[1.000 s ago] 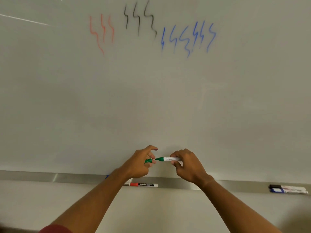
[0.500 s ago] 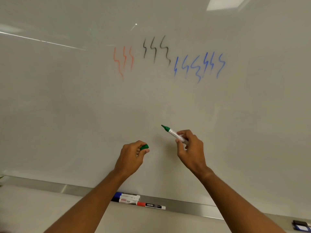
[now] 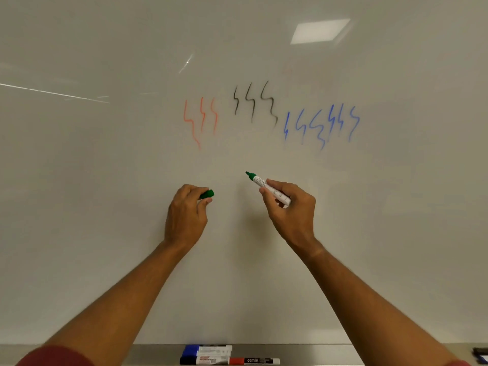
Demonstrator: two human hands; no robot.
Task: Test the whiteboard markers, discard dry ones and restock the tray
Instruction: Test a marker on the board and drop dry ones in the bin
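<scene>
Right hand (image 3: 290, 210) grips uncapped green marker (image 3: 266, 186); left hand (image 3: 186, 212) apparently pinches its cap (image 3: 207, 194).

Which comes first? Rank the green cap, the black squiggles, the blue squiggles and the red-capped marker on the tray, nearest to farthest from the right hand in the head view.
1. Green cap, to the left of the right hand, pinched in the left hand.
2. Black squiggles and blue squiggles, both above: too close to call.
3. Red-capped marker, far below on the tray.

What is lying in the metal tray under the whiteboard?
The grey metal tray holds a blue-capped marker, a black-capped marker and a red-capped marker. The forearms cover other parts of it.
</scene>
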